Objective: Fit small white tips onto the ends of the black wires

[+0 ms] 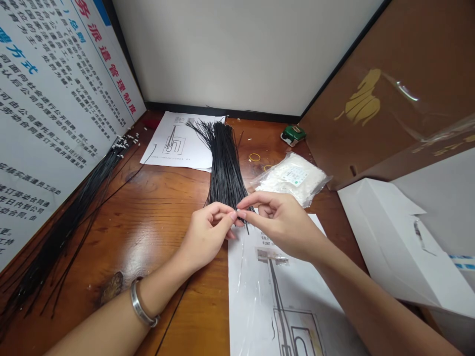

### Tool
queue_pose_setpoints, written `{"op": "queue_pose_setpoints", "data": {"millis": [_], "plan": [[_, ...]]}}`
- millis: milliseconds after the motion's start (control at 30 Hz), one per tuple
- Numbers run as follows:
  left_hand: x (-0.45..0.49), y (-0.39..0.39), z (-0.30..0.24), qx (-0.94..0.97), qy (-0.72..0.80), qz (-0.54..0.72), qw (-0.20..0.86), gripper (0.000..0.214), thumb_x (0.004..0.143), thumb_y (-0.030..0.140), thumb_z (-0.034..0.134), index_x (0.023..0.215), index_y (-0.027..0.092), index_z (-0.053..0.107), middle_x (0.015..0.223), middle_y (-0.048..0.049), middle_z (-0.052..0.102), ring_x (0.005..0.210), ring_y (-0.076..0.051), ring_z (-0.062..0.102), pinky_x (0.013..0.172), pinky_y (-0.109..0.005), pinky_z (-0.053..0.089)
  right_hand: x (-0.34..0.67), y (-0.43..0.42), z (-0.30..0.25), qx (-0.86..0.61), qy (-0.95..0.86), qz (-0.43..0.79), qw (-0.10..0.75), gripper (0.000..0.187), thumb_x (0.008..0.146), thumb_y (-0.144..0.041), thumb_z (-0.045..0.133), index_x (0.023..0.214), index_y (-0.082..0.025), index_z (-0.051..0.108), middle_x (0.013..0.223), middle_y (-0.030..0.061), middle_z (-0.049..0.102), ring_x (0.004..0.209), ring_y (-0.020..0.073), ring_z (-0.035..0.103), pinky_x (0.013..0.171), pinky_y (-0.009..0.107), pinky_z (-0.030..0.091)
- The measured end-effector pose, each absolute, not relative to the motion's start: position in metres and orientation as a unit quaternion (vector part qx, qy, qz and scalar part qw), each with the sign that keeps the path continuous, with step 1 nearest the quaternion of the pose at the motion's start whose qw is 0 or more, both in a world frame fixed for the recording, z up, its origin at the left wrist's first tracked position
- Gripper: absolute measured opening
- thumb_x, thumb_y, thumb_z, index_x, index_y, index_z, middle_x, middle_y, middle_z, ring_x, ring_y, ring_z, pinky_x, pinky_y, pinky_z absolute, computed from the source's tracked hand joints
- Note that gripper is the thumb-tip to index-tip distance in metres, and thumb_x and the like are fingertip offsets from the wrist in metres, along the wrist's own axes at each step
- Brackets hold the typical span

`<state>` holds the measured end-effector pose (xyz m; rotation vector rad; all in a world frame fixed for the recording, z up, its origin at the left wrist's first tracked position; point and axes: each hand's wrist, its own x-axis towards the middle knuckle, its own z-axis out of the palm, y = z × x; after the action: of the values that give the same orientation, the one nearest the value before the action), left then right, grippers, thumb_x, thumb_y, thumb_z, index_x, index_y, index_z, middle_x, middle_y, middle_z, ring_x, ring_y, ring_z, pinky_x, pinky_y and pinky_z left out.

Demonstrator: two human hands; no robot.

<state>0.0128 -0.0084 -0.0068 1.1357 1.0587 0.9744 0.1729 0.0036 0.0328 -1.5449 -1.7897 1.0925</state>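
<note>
Left hand [206, 232] and right hand [282, 220] meet, thumbs and forefingers clamped on the near end of the black wire bundle [224, 163], which fans toward 12 o'clock. The step in hand seems to be working one strand's tip, which calls for a fine, steady pinch.

Left hand [206, 233], right hand [282, 223] (both pinched)

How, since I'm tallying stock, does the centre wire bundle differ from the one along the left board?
The centre bundle is gathered tight at its near end, where the left hand and right hand pinch it; the left bundle lies untouched, with stray strands. The left bundle's far ends show white tips; the centre bundle's look dark. Both are black wires.
</note>
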Motion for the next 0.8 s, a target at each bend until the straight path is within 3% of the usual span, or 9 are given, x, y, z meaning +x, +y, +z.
{"op": "queue_pose_setpoints", "data": {"millis": [200, 300, 367, 433, 533, 600, 667, 800], "plan": [[0.014, -0.011, -0.001, 0.5, 0.459, 0.382, 0.627, 0.019, 0.083, 0.028, 0.058, 0.091, 0.012, 0.064, 0.075, -0.0058, 0.07, 0.051, -0.009, 0.055, 0.053, -0.023, 0.048, 0.191, 0.01, 0.047, -0.627, -0.615, 0.328, 0.348, 0.015, 0.076, -0.032, 0.066, 0.078, -0.017, 0.069, 0.04, -0.009, 0.029, 0.037, 0.0064, 0.021, 0.036, 0.022, 0.016], [0.01, -0.008, 0.012, 0.523, 0.478, 0.36, 0.607, 0.025, 0.085, 0.03, 0.053, 0.097, 0.012, 0.064, 0.08, -0.0069, 0.07, 0.045, -0.008, 0.052, 0.044, -0.022, 0.043, 0.2, 0.012, 0.054, -0.644, -0.614, 0.293, 0.351, 0.025, 0.078, -0.04, 0.063, 0.091, -0.019, 0.069, 0.042, -0.0069, 0.038, 0.037, 0.0079, 0.027, 0.036, 0.023, 0.02], [0.0, -0.001, 0.023, 0.553, 0.513, 0.347, 0.557, 0.027, 0.086, 0.03, 0.049, 0.1, 0.013, 0.064, 0.086, -0.0071, 0.071, 0.043, -0.009, 0.05, 0.042, -0.023, 0.041, 0.203, 0.013, 0.054, -0.651, -0.642, 0.261, 0.31, 0.026, 0.081, -0.04, 0.059, 0.097, -0.021, 0.068, 0.045, -0.0054, 0.045, 0.038, 0.0093, 0.032, 0.038, 0.024, 0.025], [-0.021, 0.011, 0.036, 0.605, 0.561, 0.323, 0.464, 0.027, 0.086, 0.028, 0.047, 0.102, 0.016, 0.066, 0.092, -0.0061, 0.073, 0.05, -0.012, 0.056, 0.05, -0.026, 0.045, 0.205, 0.013, 0.051, -0.645, -0.692, 0.227, 0.232, 0.021, 0.083, -0.037, 0.057, 0.093, -0.023, 0.069, 0.051, -0.0032, 0.052, 0.041, 0.0105, 0.038, 0.042, 0.025, 0.03], [-0.067, 0.032, 0.053, 0.691, 0.652, 0.252, 0.184, 0.025, 0.083, 0.019, 0.048, 0.096, 0.018, 0.069, 0.092, -0.0042, 0.073, 0.082, -0.022, 0.064, 0.077, -0.035, 0.046, 0.206, 0.014, 0.044, -0.612, -0.752, 0.223, 0.101, 0.017, 0.083, -0.031, 0.055, 0.086, -0.024, 0.07, 0.076, -0.0002, 0.066, 0.053, 0.0127, 0.051, 0.05, 0.027, 0.037], [-0.101, 0.044, 0.059, 0.679, 0.712, 0.175, 0.021, 0.028, 0.081, 0.017, 0.049, 0.1, 0.02, 0.068, 0.085, -0.0047, 0.072, 0.094, -0.028, 0.062, 0.082, -0.043, 0.043, 0.206, 0.014, 0.042, -0.603, -0.763, 0.227, 0.055, 0.017, 0.082, -0.029, 0.054, 0.088, -0.025, 0.07, 0.086, -0.0006, 0.069, 0.059, 0.0139, 0.055, 0.053, 0.028, 0.039], [-0.127, 0.052, 0.062, 0.655, 0.739, 0.146, -0.056, 0.02, 0.08, 0.018, 0.052, 0.091, 0.022, 0.068, 0.084, -0.0061, 0.069, 0.107, -0.032, 0.057, 0.084, -0.046, 0.041, 0.206, 0.014, 0.041, -0.603, -0.763, 0.227, 0.042, 0.02, 0.082, -0.028, 0.054, 0.093, -0.025, 0.07, 0.088, -0.0003, 0.069, 0.061, 0.0147, 0.057, 0.053, 0.028, 0.039], [-0.127, 0.056, 0.058, 0.696, 0.674, 0.189, -0.161, 0.021, 0.082, 0.019, 0.052, 0.097, 0.024, 0.066, 0.121, -0.0086, 0.058, 0.123, -0.034, 0.043, 0.1, -0.049, 0.031, 0.207, 0.014, 0.041, -0.607, -0.761, 0.227, 0.034, 0.022, 0.082, -0.028, 0.055, 0.098, -0.025, 0.07, 0.088, -0.0001, 0.07, 0.064, 0.0155, 0.059, 0.055, 0.029, 0.04]]}}
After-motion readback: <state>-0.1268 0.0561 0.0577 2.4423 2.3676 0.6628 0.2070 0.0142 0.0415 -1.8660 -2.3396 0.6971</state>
